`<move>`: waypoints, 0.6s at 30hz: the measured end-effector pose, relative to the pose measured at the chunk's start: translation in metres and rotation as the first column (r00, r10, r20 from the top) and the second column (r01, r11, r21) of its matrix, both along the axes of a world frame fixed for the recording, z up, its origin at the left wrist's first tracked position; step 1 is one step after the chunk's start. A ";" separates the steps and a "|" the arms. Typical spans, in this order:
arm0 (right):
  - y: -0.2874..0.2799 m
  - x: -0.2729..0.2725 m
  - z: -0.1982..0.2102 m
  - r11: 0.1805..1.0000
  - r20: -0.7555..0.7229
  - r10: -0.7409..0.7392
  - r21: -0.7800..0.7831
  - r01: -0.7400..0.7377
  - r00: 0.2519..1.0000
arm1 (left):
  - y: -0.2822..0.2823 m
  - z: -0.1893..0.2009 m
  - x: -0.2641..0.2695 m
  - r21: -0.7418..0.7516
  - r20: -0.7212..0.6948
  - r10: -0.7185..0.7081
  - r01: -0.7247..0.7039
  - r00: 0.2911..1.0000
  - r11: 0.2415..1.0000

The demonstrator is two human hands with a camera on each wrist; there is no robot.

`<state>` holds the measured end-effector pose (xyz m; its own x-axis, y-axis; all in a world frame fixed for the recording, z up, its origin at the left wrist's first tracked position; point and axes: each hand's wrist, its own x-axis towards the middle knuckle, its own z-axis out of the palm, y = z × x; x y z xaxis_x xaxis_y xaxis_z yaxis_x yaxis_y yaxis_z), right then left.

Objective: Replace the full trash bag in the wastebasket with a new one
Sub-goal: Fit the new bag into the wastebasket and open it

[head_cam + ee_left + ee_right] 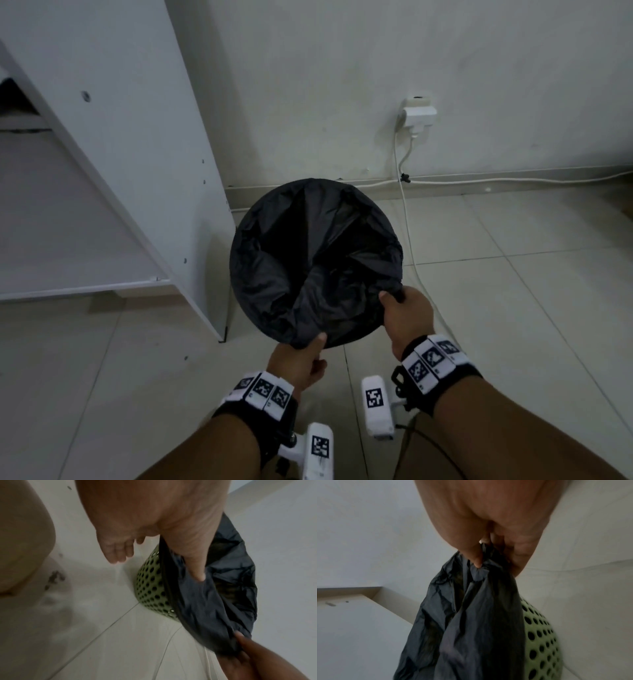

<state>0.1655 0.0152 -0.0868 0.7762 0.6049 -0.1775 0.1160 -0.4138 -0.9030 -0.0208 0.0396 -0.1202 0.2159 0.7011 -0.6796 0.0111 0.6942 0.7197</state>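
Observation:
A black trash bag (308, 246) is spread over the mouth of the wastebasket and hides it in the head view. The wrist views show the basket as green and perforated (150, 588) (539, 635). My left hand (310, 356) is at the near rim. Its thumb (197, 573) presses on the bag's (214, 601) folded edge, and the curled fingers (118, 553) sit below that edge. My right hand (404, 308) is at the near right rim and grips a bunched handful of the bag (479, 608) in its fingers (476, 559).
A white shelf unit (137, 154) stands close on the basket's left. Behind are the wall, a socket with a plug (416, 114) and a white cable (407, 219) running down over the tiled floor past the basket's right side.

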 end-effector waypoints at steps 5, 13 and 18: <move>0.015 0.041 0.024 0.963 0.317 0.259 -0.159 -0.218 0.913 | 0.027 0.008 -0.034 0.235 -0.290 -0.036 0.108 0.956 0.966; 0.049 0.076 0.064 0.834 0.439 0.551 -0.326 -0.445 0.710 | 0.106 0.063 -0.062 0.748 -0.371 -0.045 0.327 0.927 0.578; 0.064 0.070 0.074 0.830 0.472 0.557 -0.320 -0.456 0.683 | 0.117 0.064 -0.064 0.717 -0.640 0.019 0.588 0.768 0.375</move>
